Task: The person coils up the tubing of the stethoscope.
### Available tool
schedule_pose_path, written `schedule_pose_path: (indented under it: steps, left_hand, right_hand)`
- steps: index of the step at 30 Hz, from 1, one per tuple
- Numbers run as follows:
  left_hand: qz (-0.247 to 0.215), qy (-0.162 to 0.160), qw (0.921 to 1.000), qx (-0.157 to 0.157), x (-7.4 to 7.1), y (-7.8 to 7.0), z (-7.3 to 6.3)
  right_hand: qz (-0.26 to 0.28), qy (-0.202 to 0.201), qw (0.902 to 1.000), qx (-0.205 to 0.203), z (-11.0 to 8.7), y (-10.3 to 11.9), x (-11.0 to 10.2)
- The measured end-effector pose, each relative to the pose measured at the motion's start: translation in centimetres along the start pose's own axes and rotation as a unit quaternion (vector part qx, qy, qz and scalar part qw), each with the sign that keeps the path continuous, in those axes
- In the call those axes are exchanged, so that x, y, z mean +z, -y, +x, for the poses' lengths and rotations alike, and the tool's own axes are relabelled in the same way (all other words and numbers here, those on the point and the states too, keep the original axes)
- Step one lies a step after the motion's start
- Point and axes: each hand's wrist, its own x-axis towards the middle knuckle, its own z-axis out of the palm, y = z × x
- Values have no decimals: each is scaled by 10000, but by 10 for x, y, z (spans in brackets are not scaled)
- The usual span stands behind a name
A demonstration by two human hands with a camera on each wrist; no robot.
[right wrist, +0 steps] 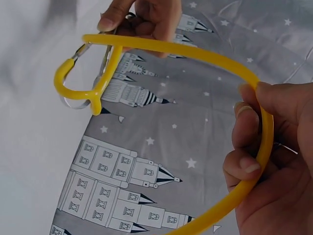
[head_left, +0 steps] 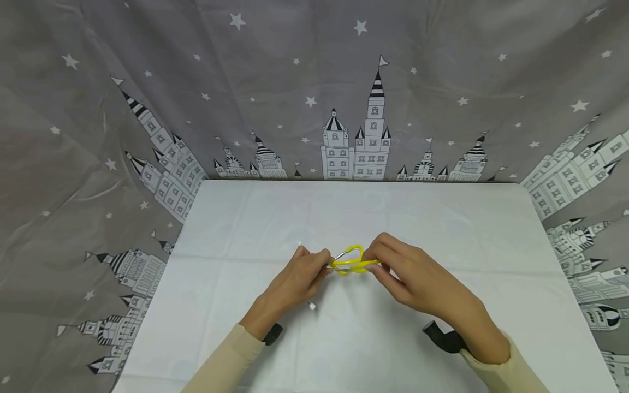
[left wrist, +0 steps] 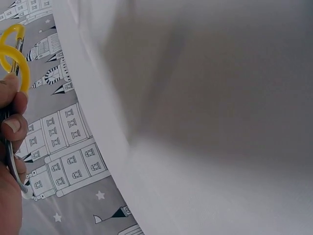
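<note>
A stethoscope with yellow tubing [head_left: 354, 248] and metal ear tubes [left wrist: 11, 156] is held above the white tabletop between both hands. My left hand [head_left: 301, 275] grips the metal ear tubes, fingers curled round them. One white ear tip [head_left: 312, 307] shows below that hand. In the right wrist view, the yellow tubing [right wrist: 195, 52] runs in a long curve from near the left hand to my right hand [head_left: 410, 275]. My right fingers are bent round the tubing. A smaller yellow loop with metal parts hangs beside the left hand. The chestpiece cannot be clearly made out.
A white-covered table [head_left: 236, 218] spreads under both hands. Grey cloth [head_left: 275, 65] printed with castles and stars hangs behind and along the sides. Dark bands [head_left: 444, 338] sit at the wrists, near the beige sleeves [head_left: 223, 360].
</note>
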Motion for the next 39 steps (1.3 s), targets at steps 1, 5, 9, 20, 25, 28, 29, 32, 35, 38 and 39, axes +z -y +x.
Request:
schedule_pose_path:
  steps: [1, 5, 9, 20, 25, 28, 29, 32, 35, 38, 39]
  left_hand:
    - [2, 6, 10000, 8, 0, -1, 0]
    - [19, 25, 9999, 124, 1, -5, 0]
    - [92, 119, 9997, 199, 1, -11, 0]
    - [98, 227, 9989, 397, 2, -23, 4]
    - [36, 392, 9979, 514, 4, -29, 5]
    - [66, 489, 9972, 560, 6, -32, 6]
    - [35, 521, 9970, 571, 7, -33, 7]
    - [-106, 513, 9965, 650, 6, -35, 8]
    - [-271, 398, 9958, 785, 5, -38, 8]
    - [-257, 227, 9949, 954, 3, -41, 8]
    - [-252, 186, 9944, 1010, 2, -42, 8]
  right_hand:
    - [-13, -11, 10000, -12, 2, -1, 0]
    - [-15, -19, 10000, 30, 11, -5, 1]
    - [133, -46, 9999, -27, 20, -10, 4]
    - [411, -30, 9985, 370, 34, -27, 13]
    - [424, -38, 9977, 524, 35, -37, 19]
    - [426, -55, 9973, 598, 35, -43, 23]
    - [424, -69, 9972, 609, 35, -45, 25]
    - [460, -126, 9969, 632, 34, -51, 28]
    - [520, -160, 9963, 663, 33, -57, 31]
    - [560, -162, 9960, 682, 32, -64, 35]
    - [588, -167, 9959, 675, 31, -66, 36]
